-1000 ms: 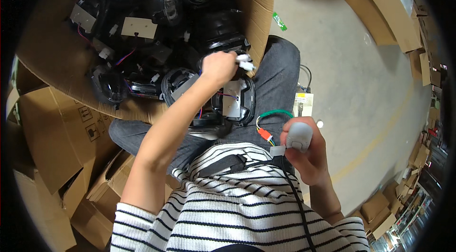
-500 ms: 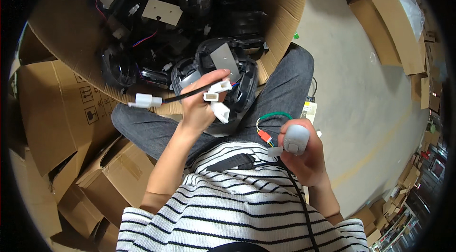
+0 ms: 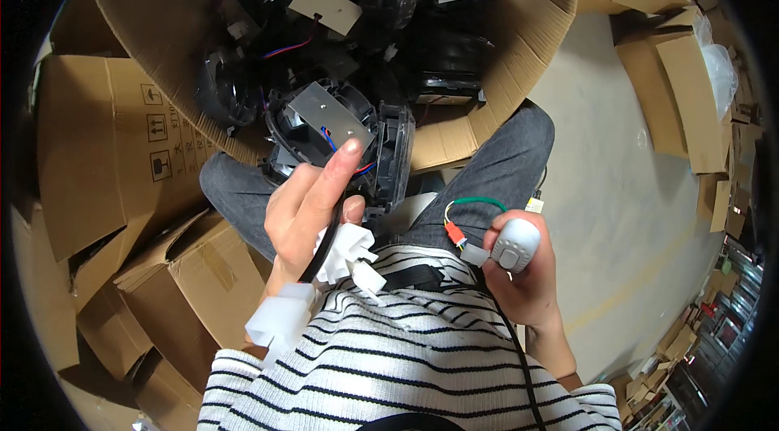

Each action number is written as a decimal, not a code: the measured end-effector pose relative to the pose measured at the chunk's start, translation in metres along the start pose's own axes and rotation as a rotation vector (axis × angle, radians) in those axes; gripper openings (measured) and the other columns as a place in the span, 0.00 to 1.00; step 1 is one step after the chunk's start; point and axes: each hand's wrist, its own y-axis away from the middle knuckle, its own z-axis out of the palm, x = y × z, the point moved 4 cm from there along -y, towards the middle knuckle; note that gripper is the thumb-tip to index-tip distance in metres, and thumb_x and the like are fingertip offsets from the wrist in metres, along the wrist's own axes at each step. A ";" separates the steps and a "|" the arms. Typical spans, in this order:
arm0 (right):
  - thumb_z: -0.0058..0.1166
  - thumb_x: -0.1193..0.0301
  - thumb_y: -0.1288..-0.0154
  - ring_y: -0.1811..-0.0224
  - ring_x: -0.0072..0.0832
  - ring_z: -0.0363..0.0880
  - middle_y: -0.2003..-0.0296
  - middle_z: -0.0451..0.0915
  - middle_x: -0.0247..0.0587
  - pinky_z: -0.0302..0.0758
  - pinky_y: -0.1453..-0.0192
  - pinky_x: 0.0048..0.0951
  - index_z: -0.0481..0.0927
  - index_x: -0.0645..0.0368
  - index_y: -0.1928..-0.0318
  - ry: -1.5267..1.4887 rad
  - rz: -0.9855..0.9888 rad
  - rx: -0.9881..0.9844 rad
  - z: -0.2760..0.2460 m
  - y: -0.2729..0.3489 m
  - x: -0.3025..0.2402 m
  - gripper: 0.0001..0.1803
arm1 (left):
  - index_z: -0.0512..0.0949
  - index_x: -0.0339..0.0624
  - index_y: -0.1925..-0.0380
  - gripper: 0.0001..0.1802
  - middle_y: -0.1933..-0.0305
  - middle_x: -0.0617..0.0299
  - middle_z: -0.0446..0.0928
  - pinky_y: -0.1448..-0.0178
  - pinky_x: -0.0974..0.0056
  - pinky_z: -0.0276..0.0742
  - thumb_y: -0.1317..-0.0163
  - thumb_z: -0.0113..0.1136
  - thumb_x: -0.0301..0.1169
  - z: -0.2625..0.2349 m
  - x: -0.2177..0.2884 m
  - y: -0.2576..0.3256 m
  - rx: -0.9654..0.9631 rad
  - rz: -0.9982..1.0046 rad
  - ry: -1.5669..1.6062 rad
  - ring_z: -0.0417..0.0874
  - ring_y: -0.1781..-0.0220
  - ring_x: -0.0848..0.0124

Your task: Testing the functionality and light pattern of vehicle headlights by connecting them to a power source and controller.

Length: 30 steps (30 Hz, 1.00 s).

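White plugs (image 3: 350, 256) on a black cable are gripped in the left hand (image 3: 312, 204) near the chest; a grey tester (image 3: 514, 244) is clasped by the right hand (image 3: 523, 277). Loose cable could be snagged on the fan unit (image 3: 341, 143).

Your view is evenly and softly lit, with no hard shadows on the grey floor (image 3: 617, 187) at right. The deep cardboard box (image 3: 154, 17) at the far side swallows light, so its black parts merge into shadow. White connectors (image 3: 349, 256) near your left hand (image 3: 312, 204) are nearly blown out. Focus is sharp in the centre. The fisheye bends the carton edges at left and right, detail smears toward the rim, and a black vignette rings the frame.
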 end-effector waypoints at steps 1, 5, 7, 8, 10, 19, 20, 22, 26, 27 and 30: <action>0.42 0.85 0.59 0.69 0.21 0.65 0.69 0.66 0.38 0.63 0.65 0.19 0.61 0.61 0.61 0.032 -0.004 -0.008 0.002 -0.001 -0.001 0.19 | 0.71 0.36 0.60 0.17 0.86 0.66 0.59 0.82 0.76 0.56 0.54 0.53 0.24 -0.003 0.001 0.000 0.006 -0.006 -0.003 0.59 0.86 0.77; 0.44 0.84 0.58 0.65 0.24 0.67 0.67 0.67 0.40 0.64 0.63 0.21 0.60 0.61 0.60 0.121 0.052 -0.043 0.007 0.000 0.001 0.20 | 0.71 0.39 0.59 0.17 0.73 0.62 0.64 0.73 0.77 0.60 0.54 0.54 0.24 -0.018 0.000 0.004 0.089 -0.091 0.037 0.63 0.75 0.76; 0.44 0.85 0.58 0.64 0.25 0.68 0.67 0.67 0.40 0.64 0.62 0.21 0.61 0.61 0.60 0.032 0.134 -0.045 0.012 0.000 -0.002 0.20 | 0.71 0.40 0.59 0.17 0.71 0.61 0.64 0.72 0.76 0.61 0.53 0.54 0.25 -0.020 0.002 0.008 0.119 -0.087 0.027 0.64 0.74 0.75; 0.44 0.85 0.59 0.63 0.26 0.68 0.66 0.67 0.41 0.64 0.61 0.22 0.61 0.60 0.60 -0.060 0.216 -0.039 0.014 0.000 -0.001 0.21 | 0.71 0.40 0.60 0.16 0.69 0.61 0.64 0.70 0.77 0.62 0.52 0.53 0.25 -0.017 0.003 0.011 0.126 -0.100 0.114 0.65 0.72 0.75; 0.44 0.86 0.59 0.64 0.26 0.68 0.67 0.67 0.41 0.64 0.62 0.21 0.61 0.60 0.60 0.069 0.106 -0.052 0.014 -0.002 -0.001 0.21 | 0.71 0.34 0.62 0.14 0.76 0.60 0.67 0.75 0.74 0.63 0.52 0.51 0.24 -0.015 0.006 0.015 0.096 -0.133 0.204 0.66 0.78 0.75; 0.41 0.90 0.64 0.71 0.21 0.65 0.71 0.65 0.36 0.64 0.67 0.18 0.61 0.60 0.61 -0.062 -0.061 -0.083 0.011 -0.004 -0.027 0.24 | 0.70 0.34 0.62 0.21 0.89 0.63 0.63 0.86 0.69 0.54 0.60 0.54 0.29 0.011 0.010 0.028 -0.386 0.037 0.538 0.62 0.90 0.71; 0.40 0.90 0.65 0.71 0.21 0.65 0.72 0.65 0.36 0.64 0.68 0.18 0.61 0.61 0.61 -0.138 -0.046 -0.086 0.007 -0.004 -0.032 0.25 | 0.70 0.35 0.61 0.22 0.89 0.63 0.63 0.86 0.69 0.54 0.61 0.54 0.30 0.009 0.010 0.030 -0.418 0.047 0.516 0.62 0.90 0.71; 0.39 0.90 0.68 0.73 0.21 0.65 0.75 0.66 0.37 0.64 0.69 0.18 0.60 0.63 0.61 -0.286 -0.060 -0.081 0.000 -0.006 -0.032 0.25 | 0.70 0.37 0.60 0.23 0.90 0.64 0.61 0.85 0.69 0.55 0.60 0.54 0.33 0.007 0.008 0.029 -0.455 0.065 0.460 0.62 0.90 0.72; 0.38 0.91 0.75 0.79 0.22 0.63 0.82 0.64 0.37 0.60 0.77 0.18 0.61 0.60 0.67 -0.378 0.029 0.081 0.003 -0.006 -0.040 0.25 | 0.70 0.38 0.60 0.22 0.90 0.65 0.60 0.85 0.69 0.54 0.59 0.53 0.33 0.011 0.008 0.029 -0.494 0.086 0.460 0.61 0.90 0.72; 0.39 0.91 0.75 0.80 0.21 0.63 0.82 0.64 0.37 0.60 0.77 0.18 0.61 0.61 0.67 -0.349 0.028 0.093 0.005 -0.007 -0.041 0.25 | 0.70 0.38 0.60 0.22 0.90 0.65 0.59 0.85 0.70 0.54 0.59 0.53 0.34 0.012 0.008 0.030 -0.511 0.090 0.459 0.60 0.90 0.72; 0.40 0.90 0.74 0.80 0.21 0.63 0.82 0.65 0.37 0.60 0.77 0.18 0.62 0.61 0.67 -0.306 0.016 0.083 0.004 -0.005 -0.040 0.24 | 0.70 0.38 0.60 0.22 0.90 0.65 0.58 0.85 0.69 0.53 0.59 0.53 0.34 0.013 0.011 0.028 -0.542 0.105 0.435 0.60 0.89 0.72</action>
